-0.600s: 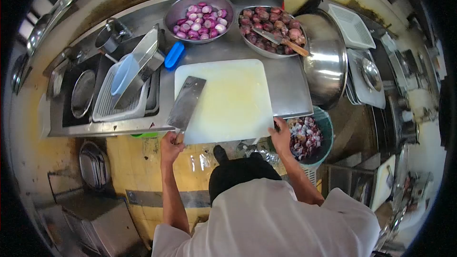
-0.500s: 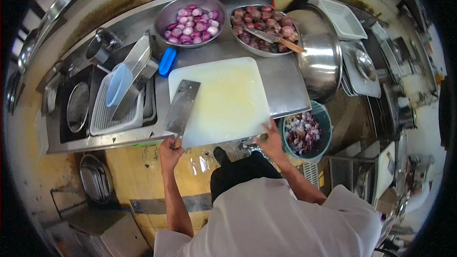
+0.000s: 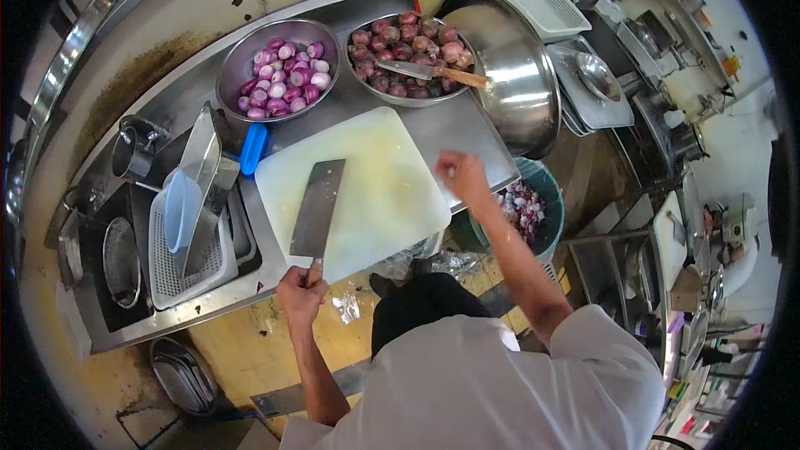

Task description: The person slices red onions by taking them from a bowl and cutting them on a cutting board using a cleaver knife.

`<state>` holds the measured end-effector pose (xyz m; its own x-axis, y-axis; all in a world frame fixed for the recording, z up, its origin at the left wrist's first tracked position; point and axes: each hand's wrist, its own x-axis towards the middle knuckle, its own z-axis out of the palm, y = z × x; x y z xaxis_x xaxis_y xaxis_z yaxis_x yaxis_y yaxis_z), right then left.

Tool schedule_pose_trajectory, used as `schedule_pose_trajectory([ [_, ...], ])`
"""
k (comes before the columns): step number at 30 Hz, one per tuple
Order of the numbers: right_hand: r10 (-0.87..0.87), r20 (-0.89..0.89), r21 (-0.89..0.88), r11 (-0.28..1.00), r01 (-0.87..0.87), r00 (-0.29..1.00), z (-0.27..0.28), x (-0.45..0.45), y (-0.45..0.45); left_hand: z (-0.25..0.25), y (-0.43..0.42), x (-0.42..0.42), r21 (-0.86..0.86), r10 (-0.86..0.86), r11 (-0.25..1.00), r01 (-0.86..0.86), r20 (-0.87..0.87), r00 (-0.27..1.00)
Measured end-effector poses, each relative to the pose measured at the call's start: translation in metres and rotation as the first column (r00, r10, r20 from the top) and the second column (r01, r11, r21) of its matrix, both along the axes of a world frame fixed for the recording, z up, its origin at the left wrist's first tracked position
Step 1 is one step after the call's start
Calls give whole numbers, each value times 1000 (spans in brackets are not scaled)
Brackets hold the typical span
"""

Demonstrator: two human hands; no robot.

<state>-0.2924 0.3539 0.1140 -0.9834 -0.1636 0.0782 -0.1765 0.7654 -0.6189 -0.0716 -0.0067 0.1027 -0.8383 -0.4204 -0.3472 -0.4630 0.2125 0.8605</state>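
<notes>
My left hand (image 3: 302,296) is closed around the wooden handle of a cleaver (image 3: 318,212). The wide dark blade lies over the left part of a white cutting board (image 3: 383,183). Just off the board's right edge, my right hand (image 3: 463,175) is over the steel counter, its fingers bent and blurred; whether they hold anything is unclear. Behind the board, one metal bowl (image 3: 227,75) holds peeled purple onions (image 3: 287,79). Unpeeled onions (image 3: 408,37) fill a second bowl (image 3: 417,102), and a knife with a wooden handle (image 3: 433,72) rests on top of them.
A blue plastic object (image 3: 253,148) lies beside the board's left corner. Further left, a white basket (image 3: 196,279) holds a light-blue bowl (image 3: 182,210). A large steel pot (image 3: 521,75) stands at right, above a green bin (image 3: 550,208) of onion scraps. A wall runs behind the counter.
My right hand has left the board's front right corner and moved up and slightly left. My left hand still holds the cleaver. The camera view has turned somewhat to the right.
</notes>
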Motion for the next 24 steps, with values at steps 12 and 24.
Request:
schedule_pose_trajectory([
  [12, -10, -217, 388, 917, 96, 976, -18, -245, 67, 8, 51, 19, -5, 32, 999, -32, 62, 998],
  [24, 97, -271, -167, 975, -146, 958, 9, -212, -10, 20, 98, 9, -75, 192, 980, -183, 149, 970],
])
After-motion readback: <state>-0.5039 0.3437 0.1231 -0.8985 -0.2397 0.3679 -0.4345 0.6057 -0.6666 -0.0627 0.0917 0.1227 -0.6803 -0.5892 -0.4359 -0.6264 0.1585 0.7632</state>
